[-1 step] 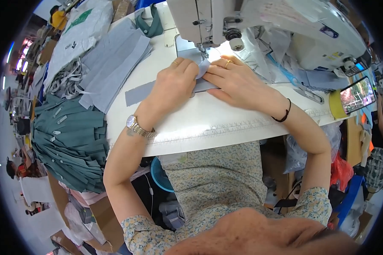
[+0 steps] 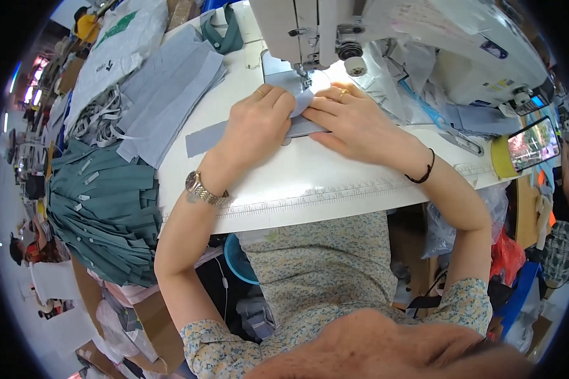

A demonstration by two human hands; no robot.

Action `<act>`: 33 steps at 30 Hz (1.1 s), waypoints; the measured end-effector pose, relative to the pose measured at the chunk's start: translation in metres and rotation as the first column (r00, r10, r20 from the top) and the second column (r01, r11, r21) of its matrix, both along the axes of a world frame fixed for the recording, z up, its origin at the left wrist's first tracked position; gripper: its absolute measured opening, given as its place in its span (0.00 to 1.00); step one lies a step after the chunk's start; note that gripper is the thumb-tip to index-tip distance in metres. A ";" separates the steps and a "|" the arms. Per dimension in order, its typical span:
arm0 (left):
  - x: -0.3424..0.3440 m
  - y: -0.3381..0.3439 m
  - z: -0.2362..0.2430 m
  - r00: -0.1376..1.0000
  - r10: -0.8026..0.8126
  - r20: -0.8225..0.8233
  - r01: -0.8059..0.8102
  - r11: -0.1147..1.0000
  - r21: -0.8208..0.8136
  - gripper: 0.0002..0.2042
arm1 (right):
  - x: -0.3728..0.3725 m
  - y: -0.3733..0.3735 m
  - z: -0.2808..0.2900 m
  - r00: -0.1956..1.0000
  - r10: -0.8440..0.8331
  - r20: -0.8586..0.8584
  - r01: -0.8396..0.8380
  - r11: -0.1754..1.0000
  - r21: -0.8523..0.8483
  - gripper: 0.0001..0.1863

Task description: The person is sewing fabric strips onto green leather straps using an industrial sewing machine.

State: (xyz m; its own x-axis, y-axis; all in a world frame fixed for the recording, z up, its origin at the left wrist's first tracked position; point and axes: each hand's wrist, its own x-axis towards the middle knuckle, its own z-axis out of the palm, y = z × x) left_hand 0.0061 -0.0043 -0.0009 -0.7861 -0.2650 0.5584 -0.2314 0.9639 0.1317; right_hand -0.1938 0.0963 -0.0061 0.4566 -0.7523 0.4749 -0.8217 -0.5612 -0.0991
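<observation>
A grey-blue fabric strip (image 2: pixel 205 138) lies across the white sewing table, its upper part folded up between my hands just below the presser foot (image 2: pixel 305 81) of the sewing machine (image 2: pixel 281 25). My left hand (image 2: pixel 262 120) is closed on the strip with curled fingers, left of the needle. From the right, my right hand (image 2: pixel 351 121) holds the same fabric, fingers pressed together and thumb lower down. The fingertips are partly hidden by the fold. The machine's lamp lights the spot beside the needle.
Stacked grey-blue fabric pieces (image 2: pixel 171 88) and a green fabric pile (image 2: pixel 101 208) lie at the left. Thread snips (image 2: pixel 464 143), a yellow tape roll (image 2: pixel 502 156) and a phone (image 2: pixel 533 145) are at the right. A printed ruler (image 2: pixel 310 195) runs along the table's front edge.
The view has shifted very slightly, so the machine and phone appear a little further right. Both hands keep their hold on the fabric in nearly the same place.
</observation>
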 end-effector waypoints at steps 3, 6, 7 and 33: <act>0.004 0.000 0.004 0.997 0.001 0.075 0.002 0.999 -0.037 0.11 | -0.005 0.003 0.001 1.000 -0.011 -0.011 0.010 0.998 -0.059 0.16; 0.003 0.001 0.002 0.995 -0.025 0.092 0.041 0.983 -0.181 0.13 | -0.009 0.009 0.006 1.000 -0.005 0.005 0.005 1.000 -0.014 0.16; 0.006 0.000 0.002 0.994 -0.019 0.111 0.041 0.980 -0.193 0.15 | -0.009 0.008 0.005 1.000 -0.001 0.009 0.002 1.000 -0.010 0.16; -0.001 0.004 -0.004 0.998 -0.042 0.036 0.047 0.988 -0.148 0.14 | -0.024 0.008 0.006 0.997 -0.021 0.070 0.026 0.996 -0.079 0.12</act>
